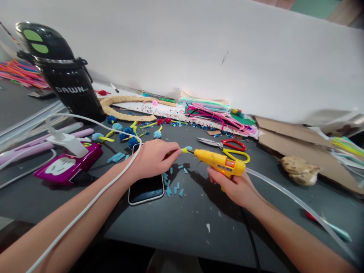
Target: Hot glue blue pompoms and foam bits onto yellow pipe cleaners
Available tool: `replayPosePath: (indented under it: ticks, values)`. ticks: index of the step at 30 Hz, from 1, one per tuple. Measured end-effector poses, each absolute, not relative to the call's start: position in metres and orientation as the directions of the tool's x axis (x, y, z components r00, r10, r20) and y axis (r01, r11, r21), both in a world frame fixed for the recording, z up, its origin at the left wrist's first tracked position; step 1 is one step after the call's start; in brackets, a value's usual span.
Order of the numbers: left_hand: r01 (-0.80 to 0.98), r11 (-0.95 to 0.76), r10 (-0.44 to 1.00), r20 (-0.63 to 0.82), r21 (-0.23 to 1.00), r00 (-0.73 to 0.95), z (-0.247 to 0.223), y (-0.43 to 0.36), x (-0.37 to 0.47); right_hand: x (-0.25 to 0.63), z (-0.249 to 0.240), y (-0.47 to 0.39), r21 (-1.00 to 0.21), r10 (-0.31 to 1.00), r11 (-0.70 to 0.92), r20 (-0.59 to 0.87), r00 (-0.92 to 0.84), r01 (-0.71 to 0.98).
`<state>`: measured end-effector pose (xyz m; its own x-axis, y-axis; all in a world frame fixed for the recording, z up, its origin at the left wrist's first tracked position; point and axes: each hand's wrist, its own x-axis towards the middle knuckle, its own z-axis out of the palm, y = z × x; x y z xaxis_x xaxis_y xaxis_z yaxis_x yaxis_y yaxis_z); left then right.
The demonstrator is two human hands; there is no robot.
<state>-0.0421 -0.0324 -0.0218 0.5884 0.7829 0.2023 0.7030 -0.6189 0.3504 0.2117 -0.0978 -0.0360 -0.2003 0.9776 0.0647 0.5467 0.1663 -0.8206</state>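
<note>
My left hand (156, 157) pinches a yellow-green pipe cleaner stem (184, 150), with a small light-blue piece at its tip. Wrapped around the handle of a yellow hot glue gun (220, 161), my right hand (231, 187) holds its nozzle against or very close to that tip. A clear glue stick trails out of the gun's rear. Under my left wrist lies a phone (146, 189) with a dark screen. Several cut light-blue pieces (181, 191) are scattered beside it. Behind my left hand are pipe cleaner flowers with blue heads (126, 133).
Scissors (223, 146) with red and yellow handles lie beyond the glue gun. A black bottle (61, 72) and a purple power strip (69, 163) stand at left. A white cable (125, 167) crosses my left forearm. Cardboard (295, 151) and a stone-like lump (300, 170) are at right.
</note>
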Motion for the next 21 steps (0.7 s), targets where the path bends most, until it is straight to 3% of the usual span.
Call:
replayPosePath:
  ticks: [21]
  values:
    - [0.706,-0.61,0.789,0.191,0.36,0.584,-0.0212,-0.0322,-0.0421,0.2154,-0.0433,-0.0961,-0.738,0.965,0.247,0.132,-0.225,0.628]
